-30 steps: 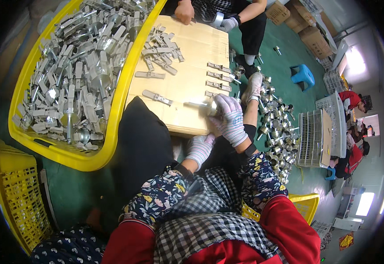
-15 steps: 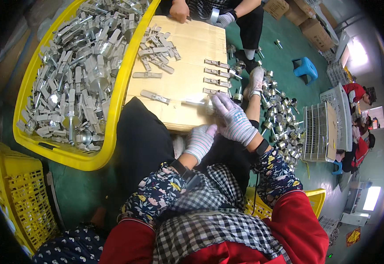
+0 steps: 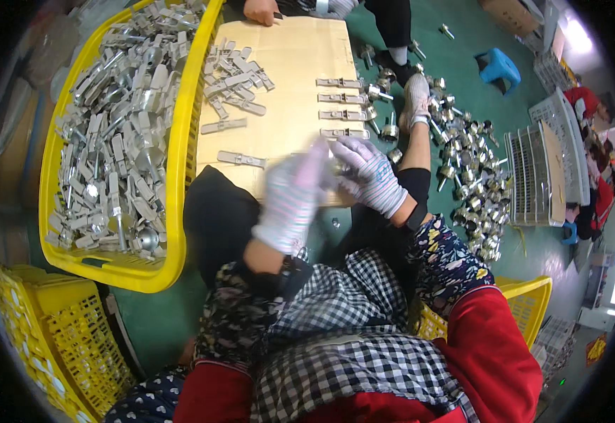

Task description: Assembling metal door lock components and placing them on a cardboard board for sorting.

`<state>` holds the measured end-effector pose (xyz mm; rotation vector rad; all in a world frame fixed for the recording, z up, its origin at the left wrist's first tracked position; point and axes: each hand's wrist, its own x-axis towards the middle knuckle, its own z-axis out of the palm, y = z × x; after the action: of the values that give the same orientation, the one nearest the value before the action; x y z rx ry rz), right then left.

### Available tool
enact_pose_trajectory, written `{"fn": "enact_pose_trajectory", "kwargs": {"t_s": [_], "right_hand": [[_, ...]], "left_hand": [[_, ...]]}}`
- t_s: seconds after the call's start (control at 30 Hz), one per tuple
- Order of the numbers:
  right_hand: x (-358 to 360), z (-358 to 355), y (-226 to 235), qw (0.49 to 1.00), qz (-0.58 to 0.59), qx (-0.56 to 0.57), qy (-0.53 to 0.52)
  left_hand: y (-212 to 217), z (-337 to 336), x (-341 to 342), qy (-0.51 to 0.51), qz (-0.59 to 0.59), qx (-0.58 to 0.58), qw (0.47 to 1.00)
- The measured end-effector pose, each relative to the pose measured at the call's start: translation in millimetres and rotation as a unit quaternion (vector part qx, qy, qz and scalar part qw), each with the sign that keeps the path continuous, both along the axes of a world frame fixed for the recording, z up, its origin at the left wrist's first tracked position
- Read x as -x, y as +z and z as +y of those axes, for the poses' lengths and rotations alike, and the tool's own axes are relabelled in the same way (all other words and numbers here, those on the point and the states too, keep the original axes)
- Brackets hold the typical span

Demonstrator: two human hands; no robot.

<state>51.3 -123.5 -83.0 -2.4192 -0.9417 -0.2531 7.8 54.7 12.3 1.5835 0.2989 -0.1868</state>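
Note:
Both my hands wear striped white gloves and meet over the near edge of a cardboard-covered work surface (image 3: 286, 63). My left hand (image 3: 293, 190) is smeared by motion, its fingers unclear. Beside it, my right hand (image 3: 372, 176) has curled fingers around a small shiny metal part (image 3: 338, 166), mostly hidden. Just left of my hands lies a single grey lever-like piece (image 3: 242, 159); another grey piece (image 3: 223, 125) lies farther up. A loose heap of grey pieces (image 3: 235, 79) sits beyond. Several more form a column (image 3: 343, 99) along the right edge, with metal stemmed parts beside them.
A yellow crate (image 3: 173, 240) full of grey and metal parts stands at the left. Metal stemmed cups (image 3: 466, 169) are piled on the green floor at right, near a blue stool (image 3: 499, 70). Another person's hand (image 3: 262, 10) rests at the far edge.
My left hand has moved up and a little left, and is now blurred. My right hand stays near the board's edge, fingers more curled. The whole view has shifted slightly.

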Motion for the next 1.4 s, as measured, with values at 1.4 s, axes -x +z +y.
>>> {"fn": "enact_pose_trajectory", "kwargs": {"t_s": [1.4], "right_hand": [[-62,28,45,0.956,0.152,0.226,-0.11]], "left_hand": [[-71,9,-131,-0.425,-0.003,-0.401,0.811]]}}
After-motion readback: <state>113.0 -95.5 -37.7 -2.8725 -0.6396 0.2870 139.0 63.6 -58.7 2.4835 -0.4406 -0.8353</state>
